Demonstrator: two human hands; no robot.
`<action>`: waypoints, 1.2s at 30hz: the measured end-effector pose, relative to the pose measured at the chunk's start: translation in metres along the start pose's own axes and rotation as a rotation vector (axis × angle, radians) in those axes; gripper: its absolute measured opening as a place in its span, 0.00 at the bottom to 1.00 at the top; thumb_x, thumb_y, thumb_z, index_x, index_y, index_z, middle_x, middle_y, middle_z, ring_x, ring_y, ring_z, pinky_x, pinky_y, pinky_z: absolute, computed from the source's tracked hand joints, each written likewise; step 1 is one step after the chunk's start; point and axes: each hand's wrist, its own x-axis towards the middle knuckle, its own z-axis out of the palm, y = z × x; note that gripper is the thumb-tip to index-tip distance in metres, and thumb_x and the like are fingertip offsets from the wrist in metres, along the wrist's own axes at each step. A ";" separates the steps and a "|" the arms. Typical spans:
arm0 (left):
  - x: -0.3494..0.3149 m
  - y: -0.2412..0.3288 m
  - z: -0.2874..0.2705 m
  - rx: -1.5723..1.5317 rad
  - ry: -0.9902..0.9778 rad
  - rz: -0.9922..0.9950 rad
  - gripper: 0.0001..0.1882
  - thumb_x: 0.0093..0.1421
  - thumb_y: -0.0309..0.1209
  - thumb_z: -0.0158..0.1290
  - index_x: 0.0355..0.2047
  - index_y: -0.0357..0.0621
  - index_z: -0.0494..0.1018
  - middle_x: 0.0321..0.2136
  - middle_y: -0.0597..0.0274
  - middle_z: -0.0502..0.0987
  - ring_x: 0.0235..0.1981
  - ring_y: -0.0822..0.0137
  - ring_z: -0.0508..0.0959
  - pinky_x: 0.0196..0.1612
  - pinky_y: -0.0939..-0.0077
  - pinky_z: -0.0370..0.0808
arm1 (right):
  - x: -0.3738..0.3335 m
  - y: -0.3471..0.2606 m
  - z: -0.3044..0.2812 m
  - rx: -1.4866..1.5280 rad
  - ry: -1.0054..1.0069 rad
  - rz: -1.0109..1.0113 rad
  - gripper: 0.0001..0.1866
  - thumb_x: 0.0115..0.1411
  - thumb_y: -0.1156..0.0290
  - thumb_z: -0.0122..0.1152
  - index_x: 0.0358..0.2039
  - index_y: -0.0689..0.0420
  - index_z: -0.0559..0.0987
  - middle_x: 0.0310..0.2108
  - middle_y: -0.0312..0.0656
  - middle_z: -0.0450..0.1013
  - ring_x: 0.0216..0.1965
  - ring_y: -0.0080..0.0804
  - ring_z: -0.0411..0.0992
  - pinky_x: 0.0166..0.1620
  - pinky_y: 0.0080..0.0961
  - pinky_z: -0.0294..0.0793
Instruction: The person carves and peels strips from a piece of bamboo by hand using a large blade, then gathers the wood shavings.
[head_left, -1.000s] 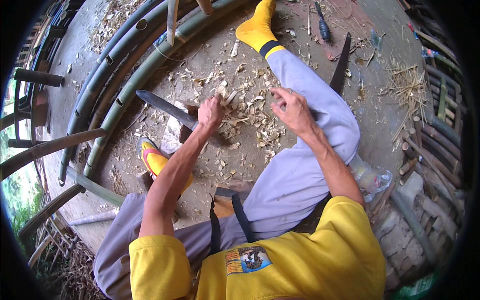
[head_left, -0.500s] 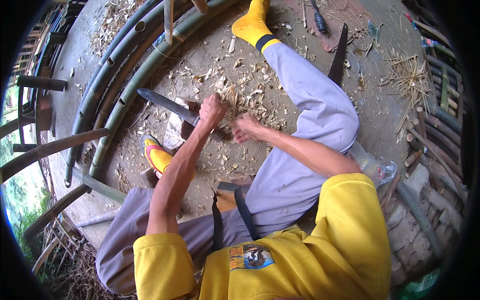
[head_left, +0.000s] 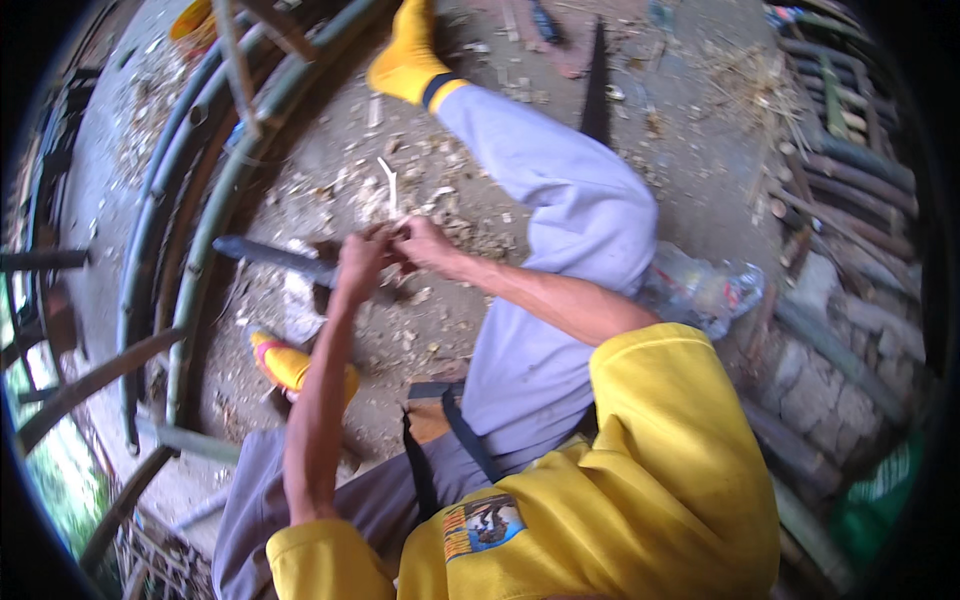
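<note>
My left hand [head_left: 362,262] and my right hand [head_left: 428,246] are close together above the shavings, both closed with fingertips meeting. A thin pale strip [head_left: 391,190], likely wood or bamboo, stands up from between them, its far end bent; my fingers hide its lower part. Just left of my left hand a long dark-bladed knife [head_left: 275,256] lies across a pale wooden block [head_left: 303,300], its tip to the left. My left forearm and hand cover part of its handle end.
Long bent bamboo poles [head_left: 205,220] curve along the left. Beyond my outstretched right leg lies a dark saw blade [head_left: 596,90]. A clear plastic bag [head_left: 705,285] rests by my right knee, and stacked sticks [head_left: 860,190] line the right side. Shavings [head_left: 440,190] litter the ground.
The view has shifted and turned. My hands, apart before, have come together, and the pale strip now shows plainly between them. The knife stays on the block.
</note>
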 end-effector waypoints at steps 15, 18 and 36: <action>-0.084 0.232 -0.001 0.772 0.019 0.576 0.22 0.56 0.31 0.50 0.52 0.44 0.67 0.36 0.61 0.75 0.33 0.73 0.73 0.39 0.78 0.70 | -0.171 -0.258 -0.303 -0.230 0.581 -0.462 0.12 0.57 0.68 0.48 0.33 0.64 0.74 0.32 0.46 0.74 0.31 0.28 0.72 0.32 0.24 0.73; -0.111 0.211 -0.106 1.054 0.172 0.357 0.23 0.52 0.31 0.52 0.50 0.42 0.67 0.34 0.56 0.75 0.34 0.68 0.75 0.38 0.73 0.71 | -0.246 -0.325 -0.413 -0.507 1.139 -0.547 0.23 0.58 0.62 0.52 0.52 0.59 0.65 0.53 0.50 0.60 0.49 0.45 0.66 0.46 0.35 0.75; -0.450 -0.236 -0.205 0.402 1.049 -0.386 0.21 0.50 0.33 0.56 0.45 0.40 0.70 0.34 0.48 0.76 0.36 0.58 0.77 0.39 0.69 0.73 | -0.041 0.067 0.086 -1.178 -0.145 -0.444 0.31 0.48 0.68 0.62 0.52 0.64 0.63 0.42 0.56 0.68 0.43 0.51 0.68 0.47 0.41 0.66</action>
